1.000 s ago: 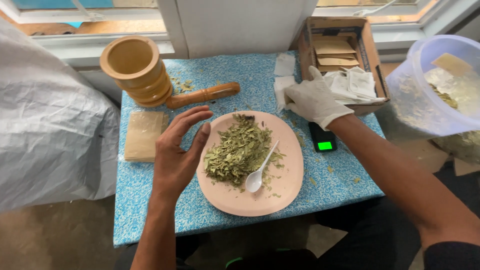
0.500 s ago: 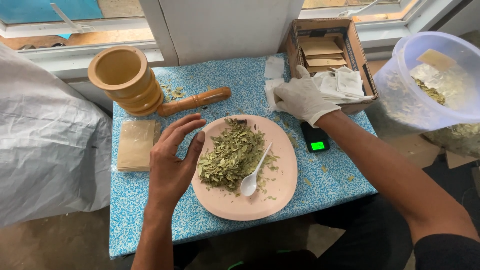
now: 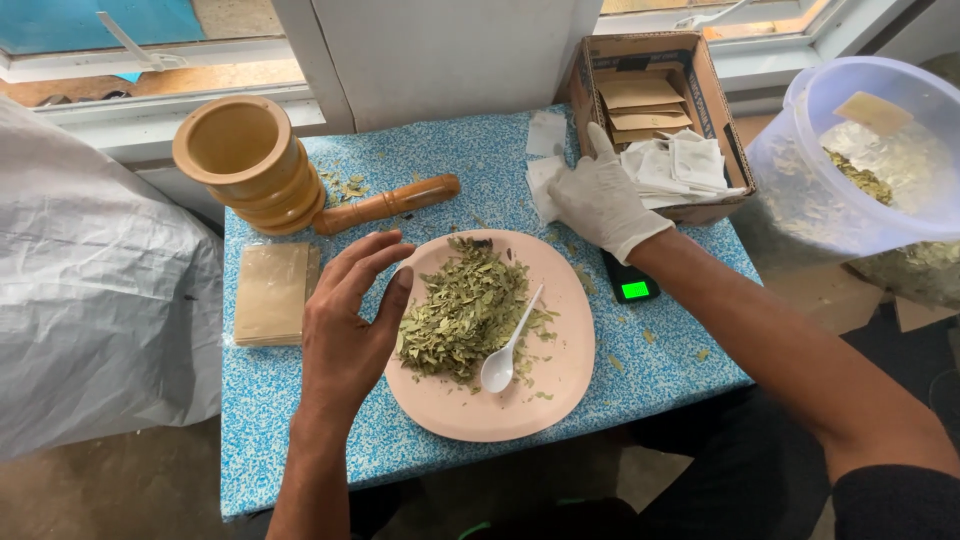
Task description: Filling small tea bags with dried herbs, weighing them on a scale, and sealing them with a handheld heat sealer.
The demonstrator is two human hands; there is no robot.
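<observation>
My bare left hand [image 3: 352, 318] rests with fingers spread at the left rim of a pink plate [image 3: 560, 385]. The plate holds a heap of dried green leaves [image 3: 462, 310] and a white plastic spoon [image 3: 506, 350]. My right hand [image 3: 600, 195], in a white glove, lies flat on white paper sachets [image 3: 545, 185] on the table, beside a cardboard box [image 3: 700, 75] of more sachets and brown envelopes. It grips nothing that I can see.
A wooden mortar [image 3: 245, 160] and pestle [image 3: 385, 203] stand at the back left of the blue patterned table [image 3: 300, 400]. A stack of tan packets [image 3: 272, 293] lies left of the plate. A small scale [image 3: 630, 285] with a green display sits right. A clear bucket [image 3: 850, 160] of leaves stands off the table's right.
The view has shifted a little. My left hand stays by the plate's rim with fingers spread, and the gloved right hand stays on the white sachets.
</observation>
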